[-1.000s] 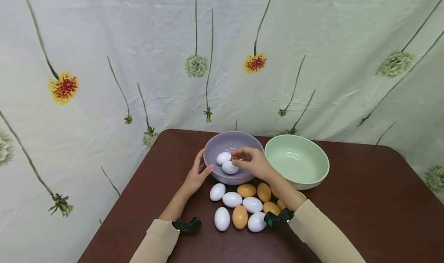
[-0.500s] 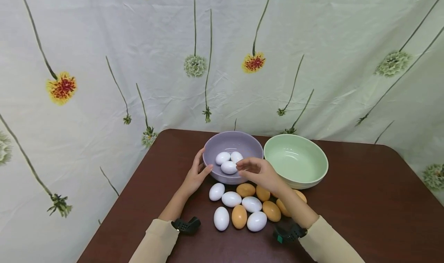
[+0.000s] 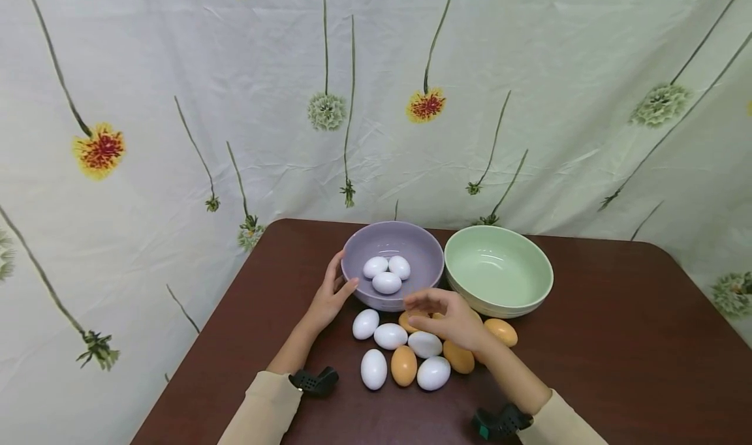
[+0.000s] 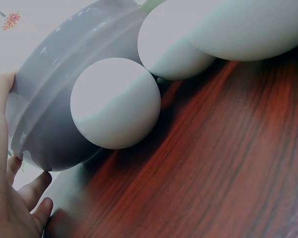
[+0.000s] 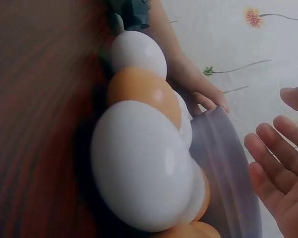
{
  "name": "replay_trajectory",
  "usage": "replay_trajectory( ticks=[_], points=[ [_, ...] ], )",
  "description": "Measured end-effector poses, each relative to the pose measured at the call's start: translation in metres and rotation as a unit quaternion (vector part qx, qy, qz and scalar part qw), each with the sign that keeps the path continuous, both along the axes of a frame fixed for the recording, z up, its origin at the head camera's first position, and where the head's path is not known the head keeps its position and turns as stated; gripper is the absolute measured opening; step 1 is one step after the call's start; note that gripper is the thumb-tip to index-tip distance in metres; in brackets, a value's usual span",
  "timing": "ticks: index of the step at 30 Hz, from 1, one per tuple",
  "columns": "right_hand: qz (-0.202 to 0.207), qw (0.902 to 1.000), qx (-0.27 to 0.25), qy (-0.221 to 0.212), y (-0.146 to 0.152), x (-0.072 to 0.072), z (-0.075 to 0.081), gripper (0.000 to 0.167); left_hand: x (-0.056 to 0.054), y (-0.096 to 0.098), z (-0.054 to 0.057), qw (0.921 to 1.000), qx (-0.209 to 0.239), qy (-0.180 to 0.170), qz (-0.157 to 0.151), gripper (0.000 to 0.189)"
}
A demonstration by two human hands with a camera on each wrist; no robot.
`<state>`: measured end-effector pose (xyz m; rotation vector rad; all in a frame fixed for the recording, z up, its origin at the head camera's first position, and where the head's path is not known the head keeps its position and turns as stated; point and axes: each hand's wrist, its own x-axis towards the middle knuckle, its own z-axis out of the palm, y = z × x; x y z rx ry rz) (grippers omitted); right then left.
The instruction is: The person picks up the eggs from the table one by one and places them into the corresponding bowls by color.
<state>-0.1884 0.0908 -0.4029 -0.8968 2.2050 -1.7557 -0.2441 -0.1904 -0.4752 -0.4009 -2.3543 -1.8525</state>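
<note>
A purple bowl (image 3: pixel 423 249) holds three white eggs (image 3: pixel 386 283) grouped together. My left hand (image 3: pixel 326 301) rests against its left side, thumb near the rim; in the left wrist view the fingertips (image 4: pixel 37 186) touch the outer wall. Just in front of the bowl, my right hand (image 3: pixel 452 324) hovers over several eggs, fingers loosely bent and holding nothing. Its palm and separated fingers (image 5: pixel 273 148) show in the right wrist view. On the table lie several white eggs (image 3: pixel 373 369) and several brown eggs (image 3: pixel 403 366), some partly hidden by the right hand and forearm.
A light green bowl (image 3: pixel 499 269) with no eggs in it stands right beside the purple one. Both are on a dark red-brown table (image 3: pixel 617 314). A flower-patterned cloth (image 3: pixel 264 73) hangs behind the table. Each wrist wears a black device (image 3: pixel 315 381).
My right hand has withdrawn from the purple bowl toward the eggs in front, uncovering a third white egg inside. The left hand has stayed on the bowl.
</note>
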Motion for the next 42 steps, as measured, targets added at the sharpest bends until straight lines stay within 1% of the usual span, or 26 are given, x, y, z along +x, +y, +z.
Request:
replay_trajectory(
  ticks=[3, 9, 14, 15, 17, 20, 22, 25, 29, 32, 34, 39, 42],
  points=[
    [0.014, 0.9999, -0.007, 0.008, 0.002, 0.005, -0.004, 0.032, 0.0, -0.001, 0.0, 1.0, -0.003, -0.006, 0.001, 0.069],
    [0.017, 0.9998, -0.002, 0.007, 0.009, 0.012, -0.014, 0.032, 0.001, -0.001, 0.0, 0.9999, 0.002, -0.011, -0.002, 0.069],
    [0.026, 0.9987, -0.01, 0.042, 0.017, 0.016, -0.021, 0.029, 0.001, -0.001, 0.002, 0.9997, 0.005, -0.022, -0.006, 0.071],
    [0.028, 0.9985, -0.011, 0.046, 0.018, 0.017, -0.022, 0.029, 0.001, -0.001, 0.004, 0.9996, 0.007, -0.025, -0.01, 0.072],
    [0.034, 0.998, -0.017, 0.05, 0.021, 0.018, -0.023, 0.029, 0.005, 0.0, 0.012, 0.9994, 0.005, -0.029, -0.015, 0.072],
    [0.041, 0.9983, -0.018, 0.036, 0.026, 0.02, -0.023, 0.029, 0.013, 0.002, 0.027, 0.9993, -0.001, -0.033, -0.02, 0.072],
    [0.05, 0.9979, -0.017, 0.038, 0.029, 0.021, -0.023, 0.029, 0.018, 0.004, 0.034, 0.9993, -0.005, -0.032, -0.019, 0.071],
    [0.061, 0.997, -0.004, 0.047, 0.032, 0.022, -0.024, 0.029, 0.02, 0.004, 0.036, 0.9992, -0.006, -0.035, -0.017, 0.071],
    [0.073, 0.994, 0.022, 0.078, 0.034, 0.022, -0.027, 0.03, 0.02, 0.004, 0.037, 0.9992, -0.008, -0.037, -0.016, 0.071],
    [0.078, 0.9914, 0.042, 0.097, 0.035, 0.022, -0.029, 0.03, 0.019, 0.004, 0.036, 0.9993, -0.006, -0.033, -0.018, 0.07],
    [0.08, 0.9899, 0.055, 0.104, 0.035, 0.022, -0.03, 0.03, 0.015, 0.003, 0.029, 0.9993, -0.001, -0.032, -0.02, 0.071],
    [0.077, 0.9872, 0.079, 0.115, 0.035, 0.023, -0.031, 0.029, 0.002, -0.001, 0.006, 0.9995, 0.008, -0.028, -0.016, 0.072],
    [0.08, 0.9854, 0.089, 0.122, 0.035, 0.022, -0.031, 0.029, 0.001, -0.002, 0.002, 0.9997, 0.005, -0.021, -0.013, 0.07]
  ],
)
